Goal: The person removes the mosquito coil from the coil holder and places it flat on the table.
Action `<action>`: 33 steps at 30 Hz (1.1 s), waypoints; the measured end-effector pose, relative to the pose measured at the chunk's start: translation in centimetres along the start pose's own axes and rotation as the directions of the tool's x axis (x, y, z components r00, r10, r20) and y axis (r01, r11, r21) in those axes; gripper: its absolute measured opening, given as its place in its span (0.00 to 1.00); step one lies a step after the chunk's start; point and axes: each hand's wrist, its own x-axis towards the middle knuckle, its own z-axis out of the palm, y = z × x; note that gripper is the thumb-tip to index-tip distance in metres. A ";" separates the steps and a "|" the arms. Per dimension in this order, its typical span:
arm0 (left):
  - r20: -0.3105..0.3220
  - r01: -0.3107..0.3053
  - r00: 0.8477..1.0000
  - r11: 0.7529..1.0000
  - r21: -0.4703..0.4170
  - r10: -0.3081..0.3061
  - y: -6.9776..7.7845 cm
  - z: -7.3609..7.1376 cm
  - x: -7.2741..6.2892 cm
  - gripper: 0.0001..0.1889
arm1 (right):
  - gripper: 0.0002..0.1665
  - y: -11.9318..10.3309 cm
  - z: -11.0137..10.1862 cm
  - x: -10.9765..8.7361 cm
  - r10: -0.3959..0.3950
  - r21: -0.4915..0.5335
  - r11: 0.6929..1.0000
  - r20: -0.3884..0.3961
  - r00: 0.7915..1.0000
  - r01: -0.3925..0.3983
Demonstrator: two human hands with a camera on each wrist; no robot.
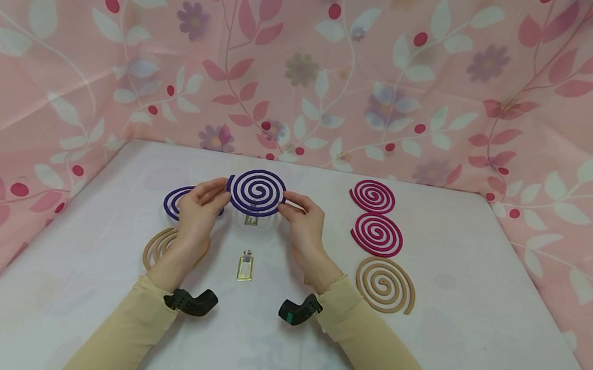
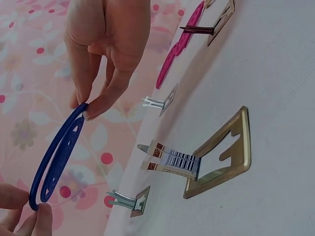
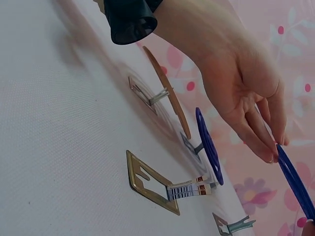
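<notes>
Between my two hands is a dark purple mosquito coil (image 1: 257, 191), raised over the table and facing me. My left hand (image 1: 197, 215) pinches its left edge with thumb and fingertips. At the right edge, my right hand (image 1: 306, 226) pinches it the same way; the left wrist view shows this coil (image 2: 60, 152) nearly edge-on. Below stands a small gold-coloured metal coil stand (image 1: 245, 268) with upright prongs. Another metal stand (image 1: 251, 220) is partly hidden behind the held coil. A second purple coil (image 3: 209, 147) rests on a stand, partly covered by my left hand in the head view.
Two magenta coils (image 1: 374, 196) stand in a column at the right, with a tan coil (image 1: 383, 283) nearer me. Another tan coil (image 1: 151, 249) is partly behind my left forearm. A white cloth covers the table (image 1: 451, 348); floral fabric (image 1: 305, 69) hangs around it.
</notes>
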 end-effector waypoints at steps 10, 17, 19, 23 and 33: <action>0.021 0.014 1.000 0.996 -0.083 -0.012 -0.1 0.4 -0.2 0.21 | 0.18 -0.3 -0.3 0.2 0.036 0.043 0.998 0.020 0.999 -0.037; 0.010 0.006 1.000 0.994 -0.109 -0.005 -0.1 0.7 -0.3 0.20 | 0.19 -0.6 -0.5 0.4 0.044 0.050 0.998 0.021 0.999 -0.045; 0.008 0.010 1.000 0.993 -0.117 -0.009 0.0 0.9 -0.3 0.20 | 0.19 -0.7 -0.6 0.5 0.046 0.044 0.998 0.030 0.998 -0.048; -0.005 0.005 1.000 0.988 -0.155 -0.006 0.6 1.2 -0.3 0.20 | 0.19 -1.1 -0.9 1.0 0.034 0.043 0.998 0.062 0.998 -0.036; 0.034 -0.031 0.998 0.952 -0.304 0.043 2.1 5.8 0.2 0.20 | 0.20 -4.1 -4.4 3.5 0.006 0.066 0.998 0.090 0.996 -0.012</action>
